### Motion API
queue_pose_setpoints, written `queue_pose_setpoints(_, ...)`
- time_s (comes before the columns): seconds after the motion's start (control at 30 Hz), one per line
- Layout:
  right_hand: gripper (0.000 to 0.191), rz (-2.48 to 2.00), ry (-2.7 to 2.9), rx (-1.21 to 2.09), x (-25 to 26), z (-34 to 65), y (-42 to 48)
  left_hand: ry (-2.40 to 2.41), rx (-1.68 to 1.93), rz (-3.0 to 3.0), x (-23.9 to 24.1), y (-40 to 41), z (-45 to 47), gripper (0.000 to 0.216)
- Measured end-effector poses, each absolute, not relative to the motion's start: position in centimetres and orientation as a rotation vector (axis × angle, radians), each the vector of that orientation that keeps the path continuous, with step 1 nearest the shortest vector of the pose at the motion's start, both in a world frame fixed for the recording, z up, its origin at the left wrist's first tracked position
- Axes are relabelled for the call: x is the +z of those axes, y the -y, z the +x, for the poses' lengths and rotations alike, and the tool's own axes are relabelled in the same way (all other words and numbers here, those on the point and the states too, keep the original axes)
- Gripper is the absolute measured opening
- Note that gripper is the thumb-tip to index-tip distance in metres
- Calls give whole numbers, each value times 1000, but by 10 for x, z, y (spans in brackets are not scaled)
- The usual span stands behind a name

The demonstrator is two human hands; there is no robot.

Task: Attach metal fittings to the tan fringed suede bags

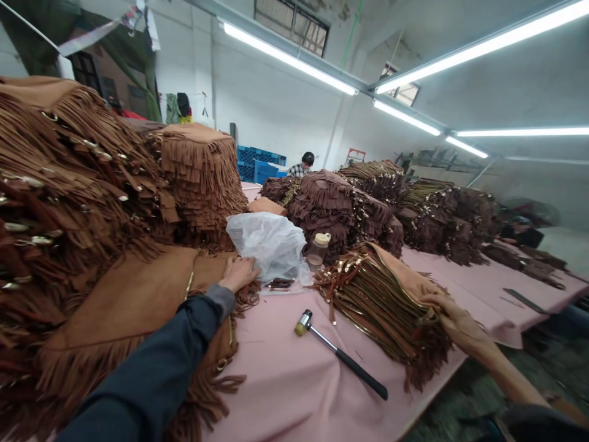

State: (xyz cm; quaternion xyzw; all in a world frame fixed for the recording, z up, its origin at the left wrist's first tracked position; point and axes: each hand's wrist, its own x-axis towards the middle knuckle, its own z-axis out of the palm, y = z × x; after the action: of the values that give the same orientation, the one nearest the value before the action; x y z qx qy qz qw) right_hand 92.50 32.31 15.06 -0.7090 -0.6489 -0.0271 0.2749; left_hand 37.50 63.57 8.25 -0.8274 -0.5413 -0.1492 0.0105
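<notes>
My left hand (238,272) lies palm down on a brown suede fringed piece (133,301), fingers stretched out beside a crumpled clear plastic bag (271,245). My right hand (453,319) rests on the near end of a slanting stack of brown fringed pieces with gold trim (377,301), fingers curled over its edge. A small hammer with a black handle (340,355) lies on the pink table (294,380) between my hands.
Tall heaps of brown fringed pieces (69,184) fill the left side, and more heaps (350,209) run along the table's back. A clear jar with a cream lid (317,250) stands behind the bag. One person sits far back (304,164), another at right (522,230).
</notes>
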Motion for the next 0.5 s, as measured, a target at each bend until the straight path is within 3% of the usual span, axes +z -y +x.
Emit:
queue_pose_setpoints(0.23,44,-1830,1878,-431,124,944,-307,1791,-664,-2326,86,-633,374,42)
queue_pose_setpoints(0.5,49,-1930,1759,-695,111,922,-294,1269,-949,-2469,104,-608,380,29)
